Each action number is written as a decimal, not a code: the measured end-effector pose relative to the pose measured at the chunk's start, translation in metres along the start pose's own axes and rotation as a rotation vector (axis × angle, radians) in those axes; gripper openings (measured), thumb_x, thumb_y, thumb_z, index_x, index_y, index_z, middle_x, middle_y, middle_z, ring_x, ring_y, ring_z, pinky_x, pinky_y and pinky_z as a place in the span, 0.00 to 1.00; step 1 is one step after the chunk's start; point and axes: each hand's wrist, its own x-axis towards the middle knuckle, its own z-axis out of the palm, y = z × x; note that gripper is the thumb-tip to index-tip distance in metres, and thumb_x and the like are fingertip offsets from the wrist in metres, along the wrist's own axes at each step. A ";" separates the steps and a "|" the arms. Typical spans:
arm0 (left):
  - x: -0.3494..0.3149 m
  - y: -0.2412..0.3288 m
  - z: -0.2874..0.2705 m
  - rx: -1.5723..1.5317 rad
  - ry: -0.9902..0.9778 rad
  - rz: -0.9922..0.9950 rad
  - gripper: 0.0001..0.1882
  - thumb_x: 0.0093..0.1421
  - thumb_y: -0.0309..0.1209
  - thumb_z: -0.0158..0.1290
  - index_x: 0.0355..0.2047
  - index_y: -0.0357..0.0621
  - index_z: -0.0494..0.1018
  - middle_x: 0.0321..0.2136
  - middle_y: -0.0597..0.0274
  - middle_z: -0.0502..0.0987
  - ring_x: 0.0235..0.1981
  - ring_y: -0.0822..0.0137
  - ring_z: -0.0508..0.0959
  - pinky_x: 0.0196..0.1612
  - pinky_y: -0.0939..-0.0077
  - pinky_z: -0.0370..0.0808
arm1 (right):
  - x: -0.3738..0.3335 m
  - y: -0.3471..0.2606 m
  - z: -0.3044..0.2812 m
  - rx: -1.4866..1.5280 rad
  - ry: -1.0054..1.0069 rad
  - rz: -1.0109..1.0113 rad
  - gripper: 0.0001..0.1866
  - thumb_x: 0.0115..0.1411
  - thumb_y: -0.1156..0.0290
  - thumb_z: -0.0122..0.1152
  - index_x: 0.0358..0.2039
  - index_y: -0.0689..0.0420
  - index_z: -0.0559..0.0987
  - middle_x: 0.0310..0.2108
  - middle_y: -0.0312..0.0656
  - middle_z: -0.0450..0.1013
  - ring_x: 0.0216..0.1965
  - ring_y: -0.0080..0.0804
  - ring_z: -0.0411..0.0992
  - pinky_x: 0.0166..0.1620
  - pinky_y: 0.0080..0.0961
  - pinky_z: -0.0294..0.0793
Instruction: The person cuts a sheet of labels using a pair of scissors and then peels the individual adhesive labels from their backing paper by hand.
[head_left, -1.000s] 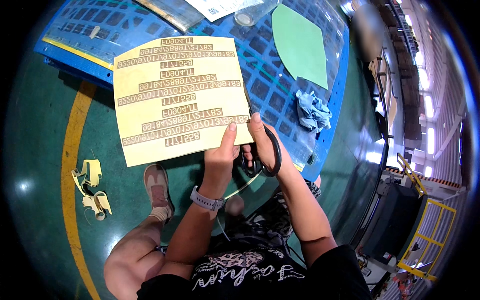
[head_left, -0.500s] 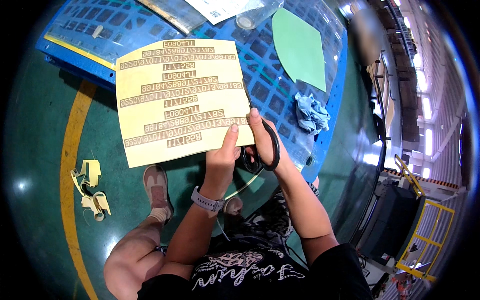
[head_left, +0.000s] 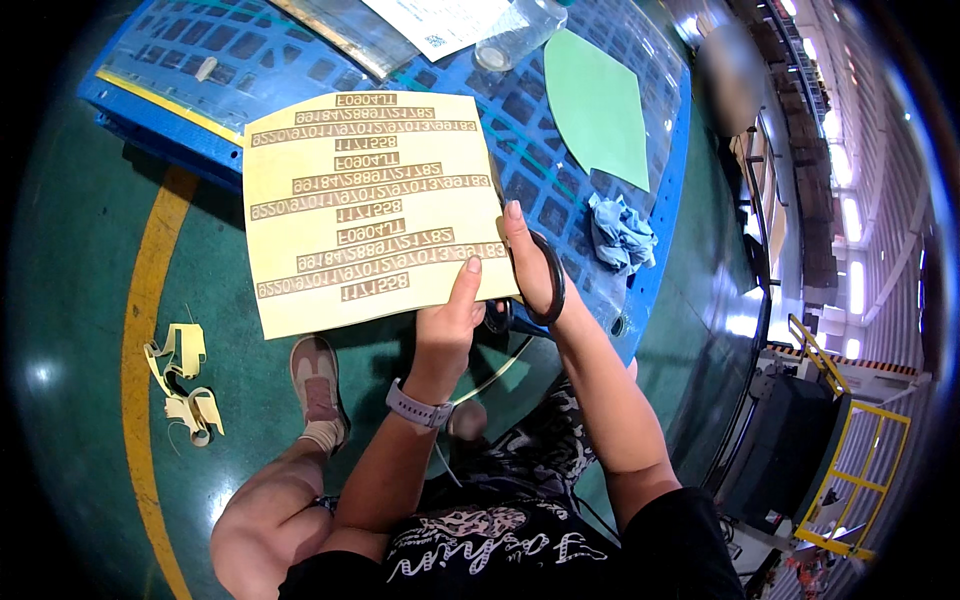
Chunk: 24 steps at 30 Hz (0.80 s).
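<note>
Left hand (head_left: pixel 447 325) has a closed grip on the yellow sheet (head_left: pixel 370 190), at its near edge by the right corner, thumb on top. Right hand (head_left: pixel 533 272) has its grip in the black scissors (head_left: pixel 560 275), at the sheet's right side. The sheet is held up at the near side of the blue surface (head_left: pixel 170 142). Since the earlier picture, the right thumb has gone a bit farther along the sheet's edge.

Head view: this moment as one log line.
left hand: holds yellow sheet | right hand: holds scissors at sheet's right edge | table: green sheet, blue cloth | floor: yellow scraps
</note>
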 end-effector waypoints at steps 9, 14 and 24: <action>-0.003 -0.003 0.001 -0.015 0.020 -0.021 0.09 0.64 0.32 0.46 0.42 0.42 0.68 0.24 0.73 0.67 0.16 0.83 0.55 0.18 0.87 0.51 | 0.007 -0.008 0.006 0.080 0.018 -0.117 0.38 0.65 0.41 0.28 0.53 0.65 0.67 0.43 0.48 0.73 0.42 0.31 0.72 0.44 0.25 0.72; -0.003 -0.001 -0.003 -0.016 0.027 -0.066 0.08 0.63 0.31 0.47 0.41 0.43 0.68 0.24 0.75 0.66 0.17 0.83 0.56 0.18 0.87 0.51 | 0.007 -0.023 0.006 0.068 -0.031 -0.034 0.40 0.64 0.40 0.25 0.54 0.66 0.66 0.49 0.49 0.70 0.48 0.32 0.69 0.51 0.26 0.67; 0.001 -0.004 -0.006 -0.041 0.013 -0.077 0.08 0.63 0.32 0.49 0.40 0.44 0.69 0.26 0.75 0.67 0.19 0.83 0.58 0.20 0.87 0.55 | 0.006 -0.014 0.004 -0.031 0.056 -0.069 0.39 0.65 0.41 0.29 0.51 0.66 0.69 0.46 0.48 0.72 0.47 0.31 0.70 0.49 0.27 0.68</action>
